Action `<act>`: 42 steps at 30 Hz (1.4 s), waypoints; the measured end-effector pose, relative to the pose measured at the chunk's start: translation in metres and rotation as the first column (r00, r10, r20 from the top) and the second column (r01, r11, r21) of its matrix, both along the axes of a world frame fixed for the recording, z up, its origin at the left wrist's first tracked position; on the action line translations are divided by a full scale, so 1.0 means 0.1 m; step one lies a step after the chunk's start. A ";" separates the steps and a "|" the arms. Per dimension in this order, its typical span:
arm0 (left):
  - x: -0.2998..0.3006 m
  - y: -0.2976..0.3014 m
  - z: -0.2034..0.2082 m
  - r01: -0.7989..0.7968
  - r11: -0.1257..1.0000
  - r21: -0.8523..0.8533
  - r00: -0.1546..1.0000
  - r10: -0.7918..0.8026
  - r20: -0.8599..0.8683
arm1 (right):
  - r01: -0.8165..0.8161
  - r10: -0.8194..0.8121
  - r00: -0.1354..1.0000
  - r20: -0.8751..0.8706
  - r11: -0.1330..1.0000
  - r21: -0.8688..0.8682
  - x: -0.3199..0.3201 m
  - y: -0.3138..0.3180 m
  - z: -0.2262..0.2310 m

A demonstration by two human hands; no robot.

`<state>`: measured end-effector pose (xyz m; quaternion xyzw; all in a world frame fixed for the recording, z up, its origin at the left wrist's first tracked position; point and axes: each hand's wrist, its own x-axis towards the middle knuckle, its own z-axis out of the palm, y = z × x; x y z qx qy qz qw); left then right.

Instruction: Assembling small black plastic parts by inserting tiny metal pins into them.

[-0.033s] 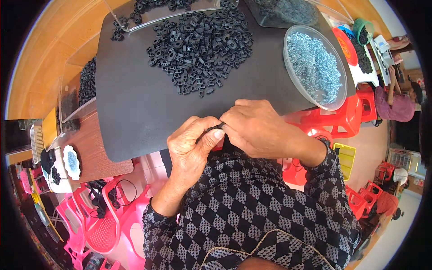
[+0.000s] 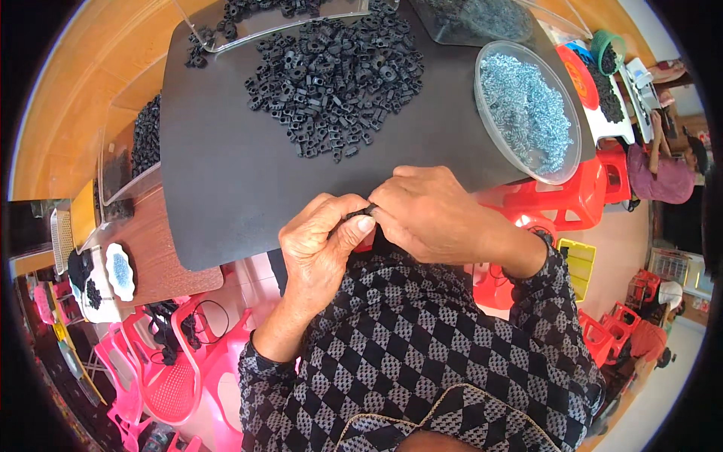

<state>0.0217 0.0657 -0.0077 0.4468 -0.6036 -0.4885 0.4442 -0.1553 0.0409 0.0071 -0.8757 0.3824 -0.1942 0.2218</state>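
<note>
Between my two hands, just off the near edge of the dark table, is a small black plastic part point(image 2: 360, 213), mostly covered by fingers. My left hand point(image 2: 320, 237) pinches it between thumb and forefinger. The closed fingers of my right hand point(image 2: 433, 215) press against its other end; whether they hold anything more is hidden. Beyond the hands lies a heap of similar black plastic parts point(image 2: 339, 83) on the tabletop point(image 2: 218, 181). To the right, a round clear tub point(image 2: 568, 162) holds many small silvery-blue metal pieces that look like springs or screws.
A clear tray point(image 2: 286, 32) with more black parts sits at the far edge. Pink chairs point(image 2: 169, 388) stand at lower left, red stools point(image 2: 561, 192) at right. A yellow crate point(image 2: 578, 267) is on the floor. Another person in purple point(image 2: 663, 173) works at far right.
</note>
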 end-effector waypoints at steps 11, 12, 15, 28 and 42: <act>0.03 0.03 -0.04 -0.005 0.980 0.198 0.986 0.038 -0.165 | -0.033 -0.013 0.967 0.255 0.984 0.173 -0.07 -0.07 -0.09; 0.04 0.03 -0.04 -0.003 0.980 0.199 0.986 0.036 -0.163 | -0.043 -0.011 0.959 0.284 0.982 0.184 -0.07 -0.07 -0.11; 0.05 0.03 -0.04 0.029 0.992 0.124 0.987 -0.009 -0.158 | -0.060 -0.005 0.941 0.338 0.981 0.182 -0.06 -0.06 -0.13; 0.01 0.07 -0.09 -0.080 0.963 -0.256 0.972 0.133 0.196 | 0.013 0.022 0.985 0.170 0.980 -0.200 0.08 0.11 -0.20; 0.04 0.03 -0.01 0.006 0.992 0.129 0.982 0.019 -0.189 | -0.038 -0.028 0.922 0.387 0.986 0.161 -0.05 -0.04 -0.10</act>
